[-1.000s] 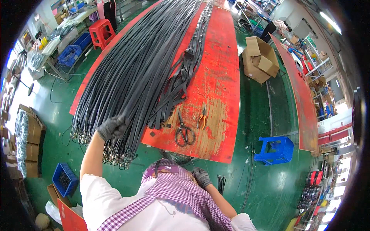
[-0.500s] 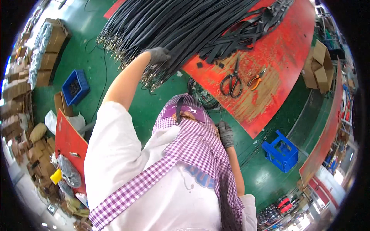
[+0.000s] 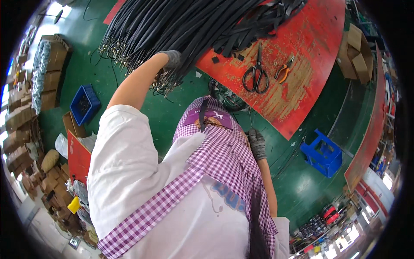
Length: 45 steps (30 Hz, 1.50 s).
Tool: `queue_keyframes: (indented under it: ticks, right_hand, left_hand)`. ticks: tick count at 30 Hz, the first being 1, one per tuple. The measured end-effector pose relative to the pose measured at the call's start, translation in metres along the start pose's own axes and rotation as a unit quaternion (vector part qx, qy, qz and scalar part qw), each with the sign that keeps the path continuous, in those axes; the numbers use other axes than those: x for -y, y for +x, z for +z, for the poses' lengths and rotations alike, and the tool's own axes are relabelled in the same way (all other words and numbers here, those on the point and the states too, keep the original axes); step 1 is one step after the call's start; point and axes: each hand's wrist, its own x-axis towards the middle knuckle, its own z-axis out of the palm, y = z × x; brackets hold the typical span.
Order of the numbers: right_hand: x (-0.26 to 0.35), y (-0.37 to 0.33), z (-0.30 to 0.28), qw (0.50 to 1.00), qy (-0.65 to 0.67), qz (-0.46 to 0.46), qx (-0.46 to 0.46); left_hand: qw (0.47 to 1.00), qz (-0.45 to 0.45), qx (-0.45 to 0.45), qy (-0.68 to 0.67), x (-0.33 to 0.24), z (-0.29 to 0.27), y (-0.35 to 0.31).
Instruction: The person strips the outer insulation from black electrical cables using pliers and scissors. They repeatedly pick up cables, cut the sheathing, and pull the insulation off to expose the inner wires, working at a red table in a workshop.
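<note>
A thick bundle of long black sleeved cables (image 3: 181, 30) with bare metal-looking ends (image 3: 116, 54) overhangs the near left of a worn red table. My left hand (image 3: 172, 59), in a grey glove, is curled in at the bundle's near side, its fingertips hidden among the cables. Lower and to the right, beside my checked apron (image 3: 215, 149), my gloved right hand (image 3: 257, 144) has its fingers bent together. A thin dark line shows just above it; whether the hand holds it, I cannot tell. Black-handled scissors (image 3: 256, 77) and orange-handled pliers (image 3: 284, 72) lie on the table.
The red tabletop (image 3: 297, 103) has a corner pointing toward me. A coil of dark wire (image 3: 228, 101) sits below its edge. A blue stool (image 3: 322, 154) stands right, a blue bin (image 3: 85, 105) left. Cartons (image 3: 355, 54) stand at far right and more line the left.
My view has shifted, so table and tools sit higher in it. My left hand is tucked further in among the cables, its fingers less visible. My right hand stays beside the apron.
</note>
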Motion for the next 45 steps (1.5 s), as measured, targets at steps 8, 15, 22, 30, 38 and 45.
queue_keyframes:
  ticks: [8,15,22,30,38,45]
  right_hand:
    - [-0.002,-0.013,-0.007,1.0,0.016,0.024,-0.003]
    - [-0.022,-0.012,-0.013,0.998,-0.041,-0.046,-0.007]
    - [-0.019,-0.021,-0.018,0.999,0.03,-0.01,0.006]
    - [-0.049,-0.025,-0.022,0.977,-0.114,-0.18,0.007]
    - [-0.036,-0.036,-0.037,0.973,-0.121,-0.197,-0.013]
    - [0.015,-0.027,-0.027,0.974,0.143,-0.163,0.066]
  left_hand:
    - [0.915,-0.173,-0.023,-0.365,-0.028,-0.008,-0.026]
    - [0.96,-0.168,-0.067,-0.215,-0.028,0.005,-0.016]
    - [0.927,-0.3,-0.164,-0.156,-0.051,0.019,0.004]
    - [0.895,-0.39,-0.167,-0.136,-0.118,-0.044,-0.035]
    - [0.936,-0.344,-0.077,0.014,-0.111,-0.053,-0.024]
    - [0.773,0.142,-0.21,-0.582,-0.269,-0.144,-0.048]
